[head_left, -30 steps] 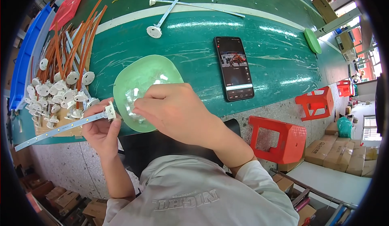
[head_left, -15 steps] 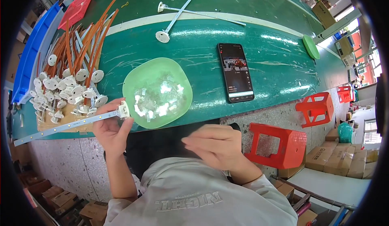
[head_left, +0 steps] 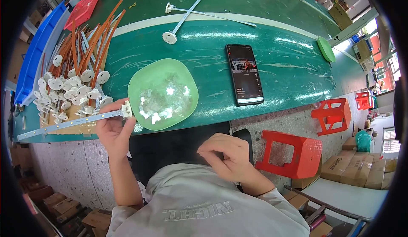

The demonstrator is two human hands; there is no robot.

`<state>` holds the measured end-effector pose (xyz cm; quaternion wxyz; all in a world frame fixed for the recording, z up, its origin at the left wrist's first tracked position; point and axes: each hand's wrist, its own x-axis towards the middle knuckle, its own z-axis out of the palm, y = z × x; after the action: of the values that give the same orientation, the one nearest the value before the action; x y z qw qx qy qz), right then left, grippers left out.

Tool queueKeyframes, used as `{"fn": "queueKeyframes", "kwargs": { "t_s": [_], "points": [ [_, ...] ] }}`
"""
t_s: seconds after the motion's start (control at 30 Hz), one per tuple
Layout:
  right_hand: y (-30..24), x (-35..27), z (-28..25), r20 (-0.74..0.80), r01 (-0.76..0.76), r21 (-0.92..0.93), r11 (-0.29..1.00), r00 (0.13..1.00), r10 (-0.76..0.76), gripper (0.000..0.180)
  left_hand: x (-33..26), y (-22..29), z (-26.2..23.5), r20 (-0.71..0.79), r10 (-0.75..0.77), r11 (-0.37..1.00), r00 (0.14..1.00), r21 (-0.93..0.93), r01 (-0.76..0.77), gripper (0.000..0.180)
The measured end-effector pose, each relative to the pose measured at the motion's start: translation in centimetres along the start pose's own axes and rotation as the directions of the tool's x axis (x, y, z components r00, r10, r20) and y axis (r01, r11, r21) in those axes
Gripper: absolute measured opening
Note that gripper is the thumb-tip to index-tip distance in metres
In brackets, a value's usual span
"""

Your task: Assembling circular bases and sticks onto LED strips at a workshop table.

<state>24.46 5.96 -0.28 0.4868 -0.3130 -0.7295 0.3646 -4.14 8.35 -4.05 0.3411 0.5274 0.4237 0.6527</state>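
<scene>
My left hand [head_left: 114,128] is closed around the white round end cap of an LED light strip [head_left: 76,121]. The strip points left past the table's front edge, its row of small yellow LEDs facing up. A green bowl [head_left: 142,73] full of small clear and shiny pieces stands just right of that hand. Over my lap, apart from the table, my right hand [head_left: 227,154] has its fingertips pinched together. Whatever they may hold is too small or hidden to make out.
A heap of strips with white round caps [head_left: 78,88] lies on cardboard at the left, by a blue tray [head_left: 40,52] and a red basket [head_left: 83,9]. Two more strips [head_left: 187,16] cross at the back. A phone [head_left: 245,75] lies right of the bowl; red stools [head_left: 293,152] stand beyond the table.
My right hand has shifted slightly right, its fingers now more curled into a pinch. My left hand keeps its hold on the LED light strip, which has barely moved.
</scene>
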Motion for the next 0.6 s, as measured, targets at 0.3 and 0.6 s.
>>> {"fn": "queueKeyframes", "kwargs": {
  "t_s": [0.3,0.6],
  "points": [
    [0.0,-0.1,0.0,-0.115,-0.170,0.039,0.985,0.978,0.174,0.010,-1.1,0.9,0.5,-0.062,0.027,0.999,0.998,0.018,-0.026,0.046],
    [0.4,1.1,4.5,0.017,0.095,0.192,0.977,0.995,-0.100,0.019,-4.4,6.6,6.3,0.456,0.311,0.906,0.834,-0.408,-0.114,0.063]
  ]
}}
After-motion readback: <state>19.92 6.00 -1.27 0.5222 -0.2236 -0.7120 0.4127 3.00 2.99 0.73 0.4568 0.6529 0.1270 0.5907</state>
